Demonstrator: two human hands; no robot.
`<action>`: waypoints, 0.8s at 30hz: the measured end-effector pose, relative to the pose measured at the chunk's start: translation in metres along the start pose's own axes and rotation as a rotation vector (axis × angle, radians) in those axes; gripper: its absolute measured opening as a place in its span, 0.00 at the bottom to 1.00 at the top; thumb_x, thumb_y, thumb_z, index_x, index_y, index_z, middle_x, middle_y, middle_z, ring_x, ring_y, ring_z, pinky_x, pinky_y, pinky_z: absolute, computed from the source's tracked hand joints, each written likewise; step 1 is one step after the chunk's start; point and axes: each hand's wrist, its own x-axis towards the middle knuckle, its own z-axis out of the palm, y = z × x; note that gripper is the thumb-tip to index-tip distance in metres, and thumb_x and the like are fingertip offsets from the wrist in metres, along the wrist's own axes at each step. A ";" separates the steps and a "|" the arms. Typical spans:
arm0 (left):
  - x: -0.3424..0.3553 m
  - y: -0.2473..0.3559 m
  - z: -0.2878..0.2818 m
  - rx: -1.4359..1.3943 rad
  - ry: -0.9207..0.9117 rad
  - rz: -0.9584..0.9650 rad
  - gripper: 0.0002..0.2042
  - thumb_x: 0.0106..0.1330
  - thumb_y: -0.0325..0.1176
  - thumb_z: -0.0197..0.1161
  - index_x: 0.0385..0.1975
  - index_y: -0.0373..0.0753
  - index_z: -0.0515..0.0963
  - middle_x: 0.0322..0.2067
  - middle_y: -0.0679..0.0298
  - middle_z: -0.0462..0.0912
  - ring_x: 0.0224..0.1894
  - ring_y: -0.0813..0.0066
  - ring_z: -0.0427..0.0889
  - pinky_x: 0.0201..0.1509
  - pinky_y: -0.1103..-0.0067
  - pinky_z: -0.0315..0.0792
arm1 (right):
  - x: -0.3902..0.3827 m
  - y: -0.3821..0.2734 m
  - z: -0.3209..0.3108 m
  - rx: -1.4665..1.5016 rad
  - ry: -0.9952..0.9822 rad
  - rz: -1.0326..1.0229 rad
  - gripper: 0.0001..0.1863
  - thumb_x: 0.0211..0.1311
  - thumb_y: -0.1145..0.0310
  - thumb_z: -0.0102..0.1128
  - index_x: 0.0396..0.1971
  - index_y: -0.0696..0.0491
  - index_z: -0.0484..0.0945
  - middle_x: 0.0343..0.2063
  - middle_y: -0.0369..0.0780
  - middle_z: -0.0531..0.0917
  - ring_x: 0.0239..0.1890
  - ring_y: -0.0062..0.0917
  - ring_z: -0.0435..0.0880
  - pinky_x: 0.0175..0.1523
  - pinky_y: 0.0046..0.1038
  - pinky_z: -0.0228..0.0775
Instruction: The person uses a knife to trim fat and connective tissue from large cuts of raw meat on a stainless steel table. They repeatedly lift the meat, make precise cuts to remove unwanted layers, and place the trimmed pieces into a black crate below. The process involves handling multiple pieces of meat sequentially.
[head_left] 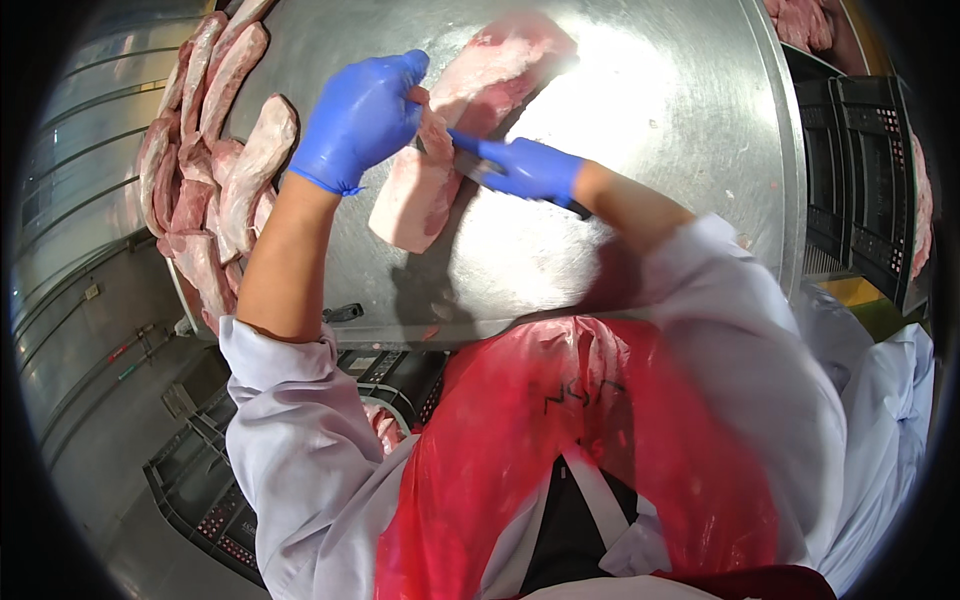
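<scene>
Pork slab sits centre of frame, slightly upper, flat on the steel table; looks soft, floppy and wet, fat side pale, so I'd judge it slippery on polished steel and prone to sliding or folding if pulled from one end. Left hand, blue glove, is curled closed over the slab's upper edge, pinching a raised flap of meat between thumb and fingers; that flap is the sensible hold since it tensions the cut line. Right hand, blue glove, is closed around a knife, handle mostly hidden in the fist, blade pointing toward picture left and meeting the meat just below the pinched flap; blade and left fingertips are very close, that's the risk point. Weight looks moderate, one-hand liftable, but it will sag, so support underneath if moved. A second larger slab lies just beyond, upper centre, touching or nearly touching the first; can't tell which. Pile of trimmed cuts lines the table's left rim, upper left of frame, some overhanging the edge. Open steel is centre right and lower centre, plenty of room to slide work toward the body. Table front edge runs just above the red apron at lower centre; dark crates at right edge, more crates on the floor lower left
</scene>
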 end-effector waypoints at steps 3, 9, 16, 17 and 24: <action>-0.018 0.001 -0.016 0.045 0.088 0.017 0.13 0.53 0.24 0.60 0.41 0.36 0.78 0.31 0.50 0.85 0.36 0.50 0.86 0.39 0.66 0.79 | -0.032 0.056 0.027 0.025 -0.058 -0.267 0.38 0.70 0.63 0.43 0.77 0.32 0.43 0.34 0.48 0.84 0.33 0.41 0.86 0.52 0.40 0.79; -0.041 0.005 -0.042 0.043 0.209 0.064 0.18 0.52 0.23 0.59 0.45 0.31 0.79 0.29 0.50 0.86 0.33 0.53 0.87 0.39 0.69 0.79 | 0.012 -0.011 0.038 -0.243 -0.008 -0.125 0.37 0.70 0.65 0.41 0.77 0.34 0.43 0.39 0.51 0.85 0.35 0.45 0.87 0.53 0.41 0.78; -0.071 0.002 -0.071 0.222 0.342 0.175 0.17 0.54 0.21 0.55 0.45 0.29 0.79 0.31 0.51 0.86 0.29 0.60 0.85 0.37 0.74 0.77 | 0.001 -0.007 0.049 -0.164 -0.045 -0.222 0.36 0.71 0.62 0.43 0.77 0.34 0.44 0.48 0.55 0.83 0.44 0.52 0.85 0.56 0.45 0.75; -0.070 0.005 -0.078 0.234 0.350 0.185 0.17 0.54 0.21 0.54 0.45 0.29 0.79 0.30 0.52 0.86 0.29 0.62 0.85 0.37 0.74 0.76 | 0.017 -0.025 0.044 -0.197 -0.034 -0.213 0.37 0.71 0.62 0.44 0.77 0.36 0.43 0.47 0.54 0.83 0.42 0.51 0.85 0.55 0.44 0.75; -0.104 0.033 -0.123 0.243 0.522 0.162 0.05 0.56 0.20 0.58 0.31 0.35 0.78 0.21 0.55 0.73 0.26 0.55 0.76 0.31 0.71 0.68 | -0.041 0.018 0.068 0.008 -0.136 -0.218 0.40 0.69 0.63 0.48 0.78 0.35 0.43 0.33 0.43 0.84 0.35 0.33 0.87 0.49 0.35 0.77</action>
